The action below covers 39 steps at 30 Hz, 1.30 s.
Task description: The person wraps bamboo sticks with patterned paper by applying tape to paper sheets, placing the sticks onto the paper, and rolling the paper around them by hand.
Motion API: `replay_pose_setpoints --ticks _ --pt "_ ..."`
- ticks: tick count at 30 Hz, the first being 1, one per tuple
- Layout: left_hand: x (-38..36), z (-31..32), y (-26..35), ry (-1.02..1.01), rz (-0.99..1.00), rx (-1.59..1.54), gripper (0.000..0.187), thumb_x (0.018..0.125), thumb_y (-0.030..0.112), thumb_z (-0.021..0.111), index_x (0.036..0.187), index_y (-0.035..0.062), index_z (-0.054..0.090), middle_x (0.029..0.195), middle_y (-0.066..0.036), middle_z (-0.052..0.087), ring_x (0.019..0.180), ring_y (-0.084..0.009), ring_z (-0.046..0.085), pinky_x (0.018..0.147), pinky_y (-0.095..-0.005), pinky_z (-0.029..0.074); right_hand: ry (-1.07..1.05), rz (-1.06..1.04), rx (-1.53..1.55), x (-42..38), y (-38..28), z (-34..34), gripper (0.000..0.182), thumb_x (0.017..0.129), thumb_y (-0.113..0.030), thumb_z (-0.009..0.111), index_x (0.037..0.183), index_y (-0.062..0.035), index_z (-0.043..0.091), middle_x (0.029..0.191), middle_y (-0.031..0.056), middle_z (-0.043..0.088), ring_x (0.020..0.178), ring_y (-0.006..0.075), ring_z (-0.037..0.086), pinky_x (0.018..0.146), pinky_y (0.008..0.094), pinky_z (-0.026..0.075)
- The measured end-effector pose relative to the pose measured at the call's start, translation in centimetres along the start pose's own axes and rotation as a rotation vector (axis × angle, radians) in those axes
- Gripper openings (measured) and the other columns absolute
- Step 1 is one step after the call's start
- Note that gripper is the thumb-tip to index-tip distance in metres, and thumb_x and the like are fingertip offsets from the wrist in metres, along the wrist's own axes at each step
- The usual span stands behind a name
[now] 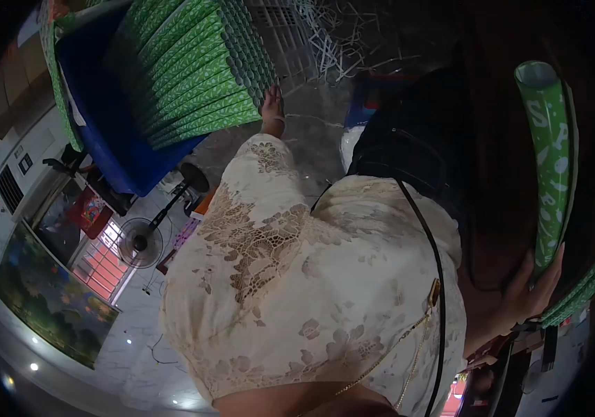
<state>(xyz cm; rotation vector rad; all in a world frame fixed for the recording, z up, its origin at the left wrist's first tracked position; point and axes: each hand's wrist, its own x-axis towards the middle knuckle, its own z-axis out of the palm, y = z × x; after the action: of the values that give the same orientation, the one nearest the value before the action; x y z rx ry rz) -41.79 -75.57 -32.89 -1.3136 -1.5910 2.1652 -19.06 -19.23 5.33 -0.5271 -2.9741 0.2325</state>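
A large stack of green patterned paper tubes [193,76], their hollow ends facing right, lies in a blue bin [127,156] at the upper left. My left hand [271,110] is against the stack's right lower corner, fingers stretched along the tube ends. On the right, my right hand [537,285] is closed round the lower end of a single green tube [549,153] with white letters and leaf shapes. That tube stands out upward, its hollow upper end showing. Some of my right fingers are hidden behind it.
White paper strips [328,42] lie in a tangle on the dark floor at the top. A standing fan [139,242] is at the left, past the bin. More green tubes [579,295] show beyond my right hand. A black cord [431,243] hangs across my front.
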Motion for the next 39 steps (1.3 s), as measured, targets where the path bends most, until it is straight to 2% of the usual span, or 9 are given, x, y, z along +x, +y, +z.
replay_pose_setpoints --ticks 2,18,19,24,28,30,33,37,39 --pt "1.7 -1.6 -5.0 -0.386 0.331 -0.759 0.044 0.088 0.025 0.039 0.128 0.0078 0.04 0.138 -0.005 0.031 0.125 -0.0251 0.029 0.098 -0.0405 0.022 0.006 0.01 0.015 0.1 -0.1 -0.1 0.042 0.086 -0.018 0.055 0.121 0.0036 0.044 0.112 0.0167 0.055 0.097 0.0293 0.058 0.073 0.0359 0.053" --pt "6.0 -0.1 4.3 -0.645 0.327 -1.099 0.04 0.087 0.025 0.041 0.123 0.0077 0.046 0.133 -0.009 0.037 0.125 -0.0251 0.029 0.1 -0.041 0.022 0.009 -0.03 0.024 0.1 0.0 -0.1 0.04 0.086 -0.01 0.055 0.122 0.0029 0.044 0.112 0.0187 0.054 0.1 0.0311 0.056 0.077 0.0379 0.051" --pt "6.8 -5.4 -4.6 -0.634 0.329 -1.1 0.045 0.085 0.031 0.047 0.124 0.008 0.045 0.133 -0.009 0.037 0.123 -0.0249 0.032 0.098 -0.0422 0.025 0.053 -0.103 0.011 0.2 0.3 -0.2 0.042 0.085 -0.009 0.055 0.124 0.0021 0.042 0.113 0.0189 0.053 0.1 0.0314 0.056 0.077 0.038 0.051" --pt "11.1 -12.8 -17.1 0.174 -0.364 -2.172 0.037 0.075 0.017 0.061 0.108 0.0043 0.052 0.109 -0.017 0.052 0.101 -0.0326 0.051 0.083 -0.039 0.042 0.091 -0.015 0.082 2.1 -1.7 -1.7 0.042 0.082 -0.004 0.057 0.121 0.0018 0.045 0.11 0.0177 0.055 0.094 0.0311 0.058 0.074 0.0364 0.049" --pt "11.2 -20.3 -33.3 0.986 -0.645 -2.275 0.03 0.08 0.011 0.057 0.108 0.0035 0.052 0.102 -0.014 0.053 0.095 -0.0298 0.053 0.08 -0.0374 0.044 0.198 0.02 0.07 2.7 -3.0 -3.1 0.044 0.077 -0.003 0.061 0.118 0.0022 0.046 0.107 0.0164 0.056 0.084 0.0297 0.058 0.066 0.0346 0.048" --pt "9.2 -23.8 -39.0 1.185 -0.453 -2.541 0.031 0.083 0.012 0.056 0.112 0.0035 0.049 0.106 -0.012 0.051 0.095 -0.0251 0.053 0.085 -0.0347 0.041 0.287 -0.007 0.062 2.9 -3.5 -3.6 0.051 0.072 -0.003 0.064 0.119 0.0017 0.046 0.104 0.0155 0.056 0.078 0.0274 0.057 0.062 0.0343 0.047" --pt "8.2 -28.5 -42.9 1.426 0.533 -3.186 0.049 0.086 0.02 0.056 0.126 0.0022 0.035 0.12 -0.012 0.045 0.107 -0.022 0.049 0.092 -0.0346 0.038 0.352 -0.02 0.064 3.0 -3.9 -4.6 0.053 0.069 -0.005 0.065 0.119 0.0011 0.046 0.103 0.0139 0.056 0.075 0.0261 0.057 0.06 0.0338 0.046" --pt "5.5 -33.1 -48.6 1.608 1.516 -3.03 0.06 0.087 0.026 0.052 0.134 0.0034 0.022 0.126 -0.012 0.043 0.115 -0.0271 0.045 0.096 -0.0401 0.037 0.356 -0.017 0.087 2.4 -3.7 -4.6 0.047 0.072 -0.013 0.065 0.115 0.0004 0.051 0.107 0.0112 0.057 0.075 0.0235 0.058 0.061 0.0305 0.048" --pt "5.4 -33.5 -49.0 1.503 1.359 -3.023 0.06 0.087 0.025 0.053 0.134 0.0037 0.023 0.125 -0.012 0.044 0.112 -0.0288 0.048 0.094 -0.0434 0.039 0.371 -0.017 0.076 2.2 -3.3 -4.6 0.047 0.073 -0.014 0.064 0.116 -0.0004 0.05 0.106 0.0106 0.057 0.075 0.0229 0.058 0.061 0.0301 0.048"
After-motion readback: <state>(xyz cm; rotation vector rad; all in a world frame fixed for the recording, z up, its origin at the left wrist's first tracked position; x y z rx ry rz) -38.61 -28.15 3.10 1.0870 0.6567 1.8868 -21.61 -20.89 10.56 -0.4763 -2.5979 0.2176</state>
